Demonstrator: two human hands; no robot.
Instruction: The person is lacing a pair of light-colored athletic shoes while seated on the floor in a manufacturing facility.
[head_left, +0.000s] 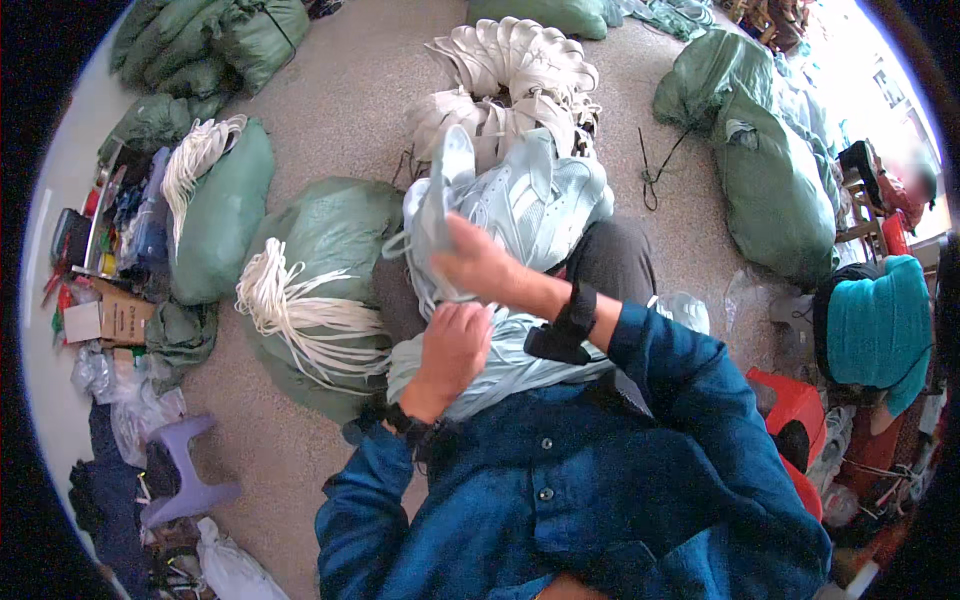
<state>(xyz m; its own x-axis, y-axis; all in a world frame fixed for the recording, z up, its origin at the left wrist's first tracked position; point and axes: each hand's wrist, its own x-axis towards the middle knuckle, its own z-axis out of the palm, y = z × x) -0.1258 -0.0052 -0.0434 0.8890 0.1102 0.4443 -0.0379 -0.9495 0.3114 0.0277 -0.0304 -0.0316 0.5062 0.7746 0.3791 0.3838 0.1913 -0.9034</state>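
A pale grey shoe upper (452,175) stands upright over my lap. My right hand (475,258) grips its lower end, and the fingers are partly hidden and a little smeared. Just below, my left hand (457,345) is closed with bent fingers above a heap of pale shoelaces (530,350); what the fingertips hold is not visible. Several more pale shoe uppers (535,205) lie piled beyond my hands, between my knees. Farther off, a ring of stacked cream shoe uppers (510,60) rests on the floor.
Left of my knee, a bundle of white laces (310,320) lies on a green sack (330,225). Other green sacks (775,190) stand right and far left. A purple stool (190,475) is at left, a red stool (790,410) at right. A person (905,185) is at far right.
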